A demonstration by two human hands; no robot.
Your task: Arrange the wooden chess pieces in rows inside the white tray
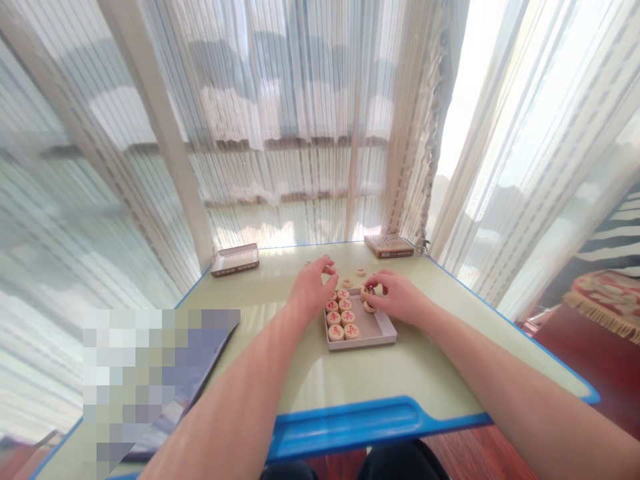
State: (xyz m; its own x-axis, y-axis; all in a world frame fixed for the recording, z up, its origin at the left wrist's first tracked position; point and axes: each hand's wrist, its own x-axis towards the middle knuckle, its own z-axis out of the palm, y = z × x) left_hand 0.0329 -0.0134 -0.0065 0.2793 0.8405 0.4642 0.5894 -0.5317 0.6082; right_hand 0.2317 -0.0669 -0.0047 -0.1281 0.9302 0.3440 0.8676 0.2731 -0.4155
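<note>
A shallow grey tray (pixel 383 328) lies in the middle of a pale green table (pixel 350 380). Several round wooden game pieces with red characters (pixel 343 319) sit in two columns at its left side. My right hand (pixel 397 297) rests over the tray's far right corner, its fingers pinched on a piece with a dark character (pixel 367 291); another piece (pixel 369 307) lies just under it. My left hand (pixel 313 290) reaches past the tray's far left edge, fingers curled around a loose piece (pixel 327 270) on the table. More loose pieces (pixel 361 272) lie beyond the tray.
A tray-like box half (pixel 235 259) lies at the table's far left, a brown printed box (pixel 389 245) at the far right. A blurred flat object (pixel 160 380) covers the near left. The table has a blue rim with a groove (pixel 350 423). Sheer curtains hang behind.
</note>
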